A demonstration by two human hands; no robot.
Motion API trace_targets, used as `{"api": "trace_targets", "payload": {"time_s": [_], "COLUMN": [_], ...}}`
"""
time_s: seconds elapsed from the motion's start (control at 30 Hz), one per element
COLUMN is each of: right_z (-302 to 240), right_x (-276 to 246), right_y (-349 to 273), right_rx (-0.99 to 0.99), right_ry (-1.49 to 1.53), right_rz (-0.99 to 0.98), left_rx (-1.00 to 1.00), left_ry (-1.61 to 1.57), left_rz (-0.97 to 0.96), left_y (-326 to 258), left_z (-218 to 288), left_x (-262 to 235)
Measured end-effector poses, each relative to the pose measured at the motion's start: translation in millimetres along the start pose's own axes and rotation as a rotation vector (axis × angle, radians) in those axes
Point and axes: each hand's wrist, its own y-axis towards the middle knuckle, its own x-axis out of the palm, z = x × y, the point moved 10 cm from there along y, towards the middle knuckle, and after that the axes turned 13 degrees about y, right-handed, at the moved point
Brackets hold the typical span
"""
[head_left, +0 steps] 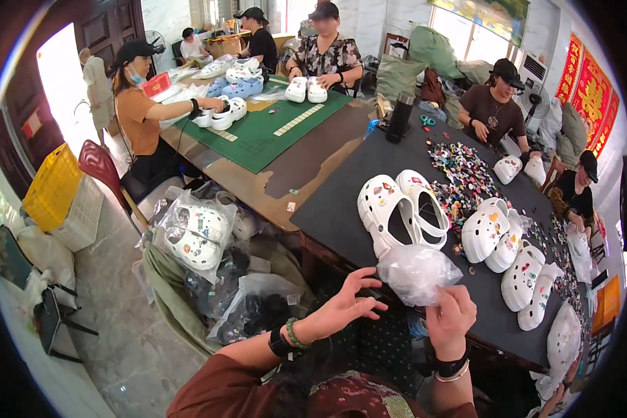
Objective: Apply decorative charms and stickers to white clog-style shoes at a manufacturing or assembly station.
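Note:
A crumpled clear plastic bag (418, 273) is bunched at the near edge of the dark table. My right hand (453, 317) pinches its right side between thumb and fingers. Just left of the bag, my left hand (341, 306) is open, fingers spread, apart from it. Directly beyond the bag stands a pair of white clogs (377, 209) with small colourful charms on the uppers. To their right are two more white pairs, one nearer the middle (486, 233) and one closer to me (524, 279).
Loose colourful charms (460, 167) lie heaped on the table (341, 202) beside a black tumbler (400, 118). Bagged clogs (196, 237) fill a sack (167, 299) at my left. Co-workers handle clogs at a green-matted table (272, 150) and along the right side.

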Motion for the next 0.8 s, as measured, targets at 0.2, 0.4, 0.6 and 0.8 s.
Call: {"api": "trace_targets", "payload": {"time_s": [0.2,0.4,0.6,0.8], "right_z": [-17,-27,-11,47], "right_x": [32,62,77,3], "right_y": [-13,-32,-24,-14], "right_rx": [-0.188,-0.200,-0.100,-0.002], "right_ry": [0.031,0.092,0.238,0.206], "right_rz": [-0.134,-0.288,-0.497,0.019], "left_rx": [-0.086,-0.145,-0.144,0.126], "left_ry": [-0.250,-0.122,0.071,0.329], "left_rz": [-0.099,0.160,0.262,0.530], "left_y": [-2,1,0,-7], "left_z": [-17,-22,-3,32], "left_x": [17,-8,-29,-91]}}
